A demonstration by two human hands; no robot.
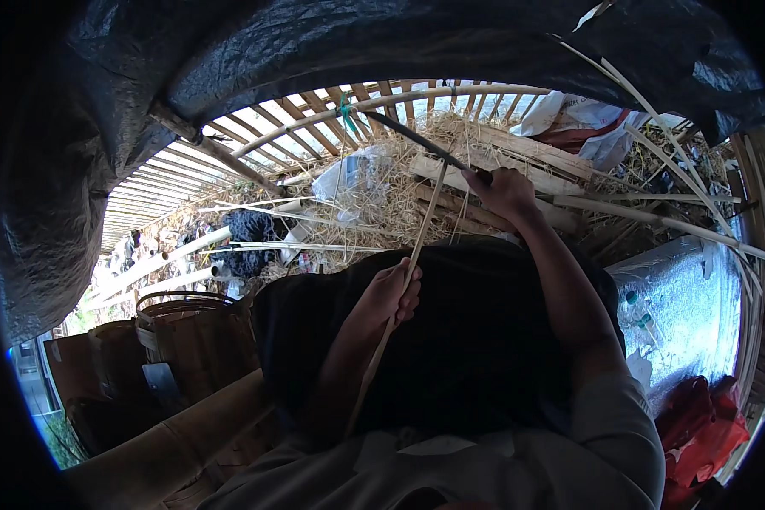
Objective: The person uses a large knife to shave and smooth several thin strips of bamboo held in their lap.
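My left hand (391, 293) is closed round a long thin bamboo strip (372, 365), which slants from my lap up and away to the right. In my right hand (506, 195) is the handle of a long dark-bladed knife (416, 138). Its blade points far and to the left, and the strip's upper end meets it close to the handle. Whether the blade has cut into the strip I cannot tell. Dark cloth (484, 323) covers my lap beneath both hands.
Shavings (382, 212) litter the ground ahead, beside split wood pieces (535, 157). Bamboo poles (153, 268) and woven baskets (191, 331) lie left; a thick bamboo pole (178, 446) runs near my left side. Right are a silvery sheet (688, 297) and red plastic (701, 429). Dark tarpaulin (314, 51) hangs overhead.
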